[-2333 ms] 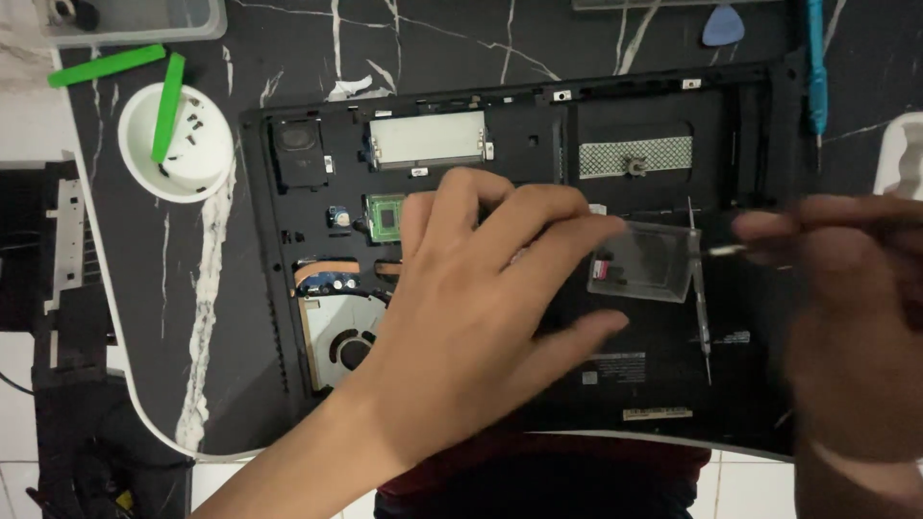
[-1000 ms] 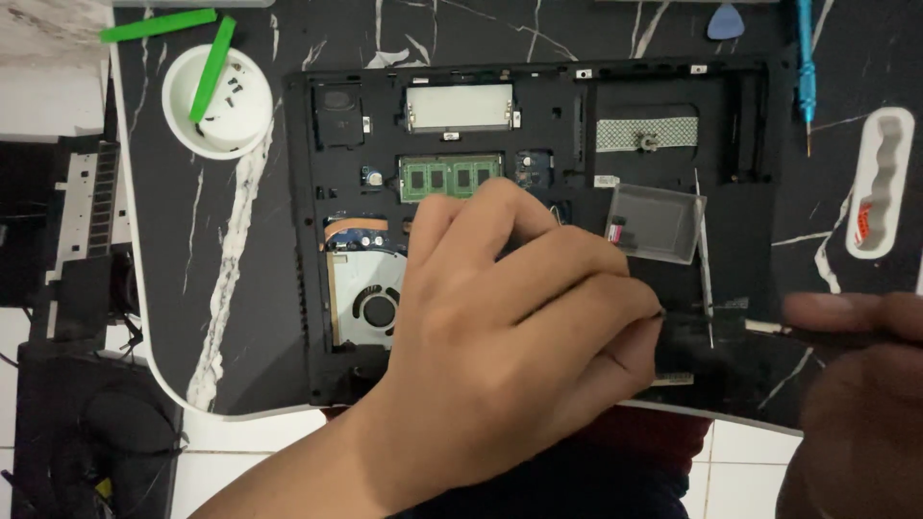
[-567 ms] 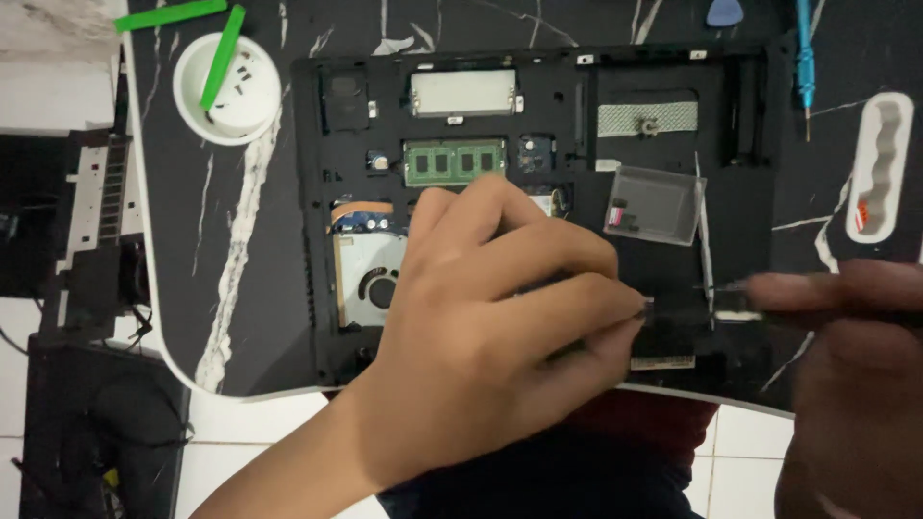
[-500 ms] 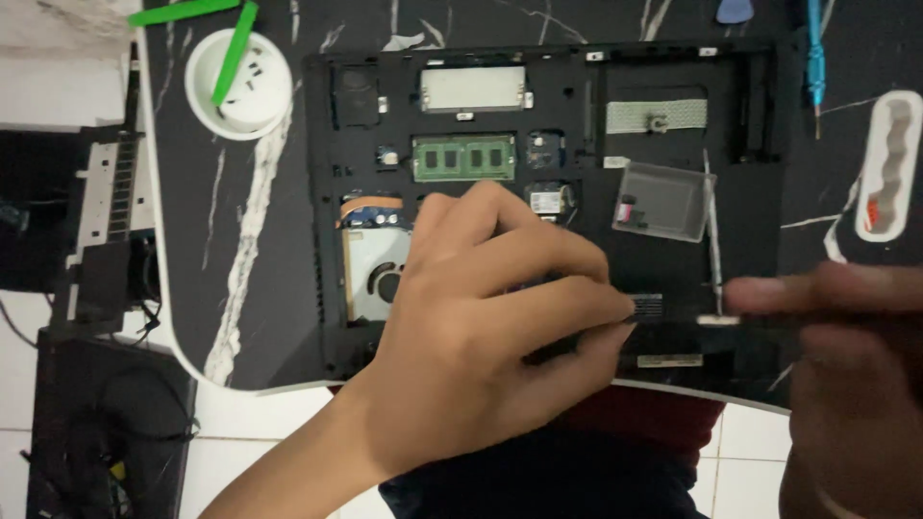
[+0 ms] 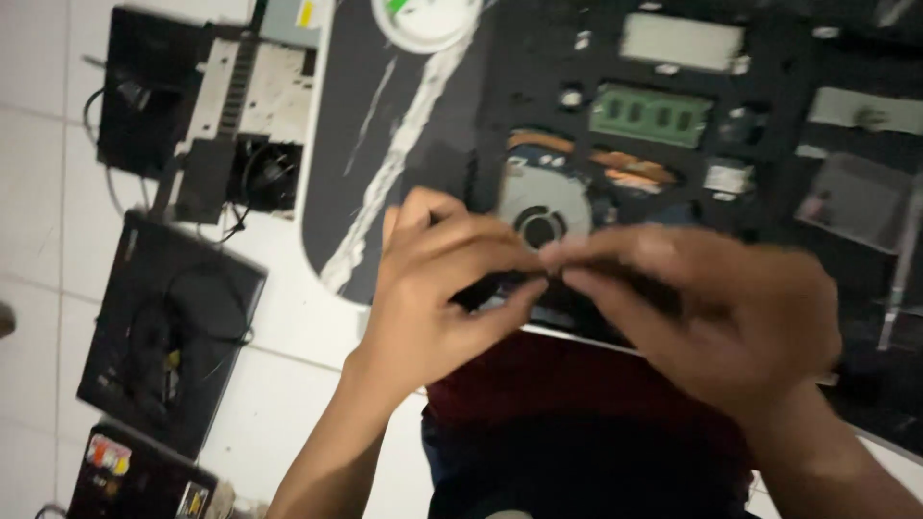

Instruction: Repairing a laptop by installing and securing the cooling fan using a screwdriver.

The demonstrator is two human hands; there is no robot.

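Observation:
My left hand (image 5: 437,293) and my right hand (image 5: 711,312) meet over the front edge of an opened black laptop base (image 5: 769,183). The fingertips of both hands are pinched and touch each other at about the middle of the picture. The blur hides whether anything small sits between them. Just behind the fingertips is the round cooling fan (image 5: 538,210), and a green memory module (image 5: 649,113) lies further back. The thin tool is not visible in my right hand.
The laptop lies on a black marble-patterned table (image 5: 385,144) with a white bowl (image 5: 428,14) at the back. On the white tiled floor to the left are a dismantled device (image 5: 236,106) and a black flat case (image 5: 159,332). My dark red clothing (image 5: 548,384) is below.
The view has swung right and closer. My left hand lifted off the laptop's middle and came to the front edge; my right hand moved in from the right to meet it fingertip to fingertip.

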